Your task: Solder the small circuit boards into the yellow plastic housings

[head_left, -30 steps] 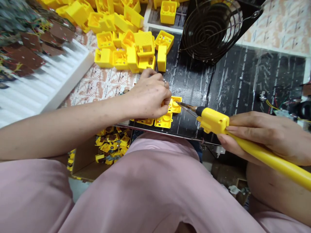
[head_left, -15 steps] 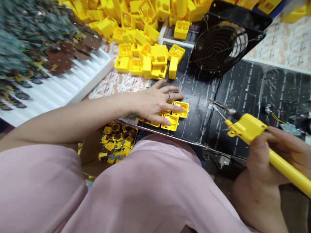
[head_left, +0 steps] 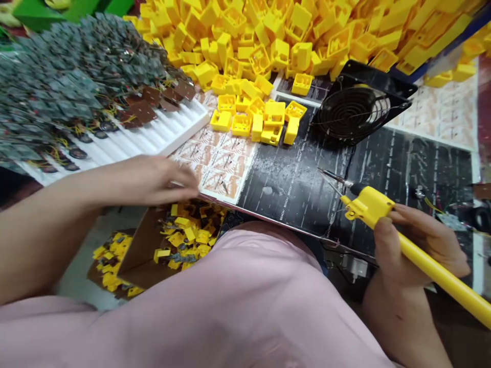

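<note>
Two hands are working well apart. The right hand (head_left: 418,245) is clenching a yellow-handled soldering iron (head_left: 441,276) at lower right, its long axis running toward the upper left, with the metal tips reaching over an open stretch of black work mat (head_left: 284,204). The left hand (head_left: 164,179) is hanging loosely curled and empty at left of centre, just above a cardboard box (head_left: 143,250) of yellow parts (head_left: 187,235), nearer the mat's lower edge.

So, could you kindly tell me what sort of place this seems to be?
It looks like an electronics assembly workshop: a heap of yellow plastic housings, a white foam tray of wired circuit boards, and a yellow-handled soldering iron in the right hand, near a wire-guarded fan.
</note>
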Available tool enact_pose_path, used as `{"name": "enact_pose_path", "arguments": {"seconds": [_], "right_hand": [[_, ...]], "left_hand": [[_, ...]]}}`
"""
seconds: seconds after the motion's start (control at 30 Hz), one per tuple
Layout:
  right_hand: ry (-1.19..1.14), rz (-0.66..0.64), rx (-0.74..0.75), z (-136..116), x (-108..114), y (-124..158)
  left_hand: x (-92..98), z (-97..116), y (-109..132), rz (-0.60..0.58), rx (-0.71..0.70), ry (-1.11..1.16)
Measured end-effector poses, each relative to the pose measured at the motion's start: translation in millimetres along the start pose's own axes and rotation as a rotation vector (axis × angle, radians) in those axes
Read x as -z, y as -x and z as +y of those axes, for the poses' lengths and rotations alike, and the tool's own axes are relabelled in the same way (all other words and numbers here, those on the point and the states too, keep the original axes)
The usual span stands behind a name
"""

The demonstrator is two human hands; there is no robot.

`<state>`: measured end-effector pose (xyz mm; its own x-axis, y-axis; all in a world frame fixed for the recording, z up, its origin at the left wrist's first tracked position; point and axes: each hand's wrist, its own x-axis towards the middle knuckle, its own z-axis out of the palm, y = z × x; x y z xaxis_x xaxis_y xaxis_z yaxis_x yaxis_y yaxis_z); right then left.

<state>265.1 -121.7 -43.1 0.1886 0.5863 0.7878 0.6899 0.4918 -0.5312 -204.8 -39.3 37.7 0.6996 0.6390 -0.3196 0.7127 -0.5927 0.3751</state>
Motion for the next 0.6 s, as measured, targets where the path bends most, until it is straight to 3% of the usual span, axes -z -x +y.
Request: {"name": "enact_pose_path", "arguments": {"seconds": [0.07,0.13,0.23,0.33,0.43,0.57,0.6], "right_hand": [[-0.034,0.068,0.023,0.6,-8.0,-3.5],[-0.021,0.167,0.084,0.7,-15.4,-8.1],[0.029,0.316,0.198,-4.9,-23.1,-15.8],[0.066,0.318,0.18,-12.9,-25.0,-20.5],[0.086,0.292,0.132,-12.6,-20.8,-21.3],[0.076,0.325,0.129,-2.4,-11.3,-17.0],[0.06,0.279,0.11,-1.5,-9.7,-14.9]], "left_hand": [[5.2,1.9,-50.7,0.332,0.05,-0.103],[14.2,5.9,-115.6,0.54,0.039,-0.132],[35.8,9.4,-210.9,0.526,0.064,-0.075],[52.1,9.5,-272.9,0.315,0.154,-0.042],[45.2,14.2,-283.4,0.207,0.085,-0.05],[9.9,37.3,-238.3,0.133,-0.082,-0.129],[1.6,45.5,-225.1,0.116,-0.111,-0.166]]}}
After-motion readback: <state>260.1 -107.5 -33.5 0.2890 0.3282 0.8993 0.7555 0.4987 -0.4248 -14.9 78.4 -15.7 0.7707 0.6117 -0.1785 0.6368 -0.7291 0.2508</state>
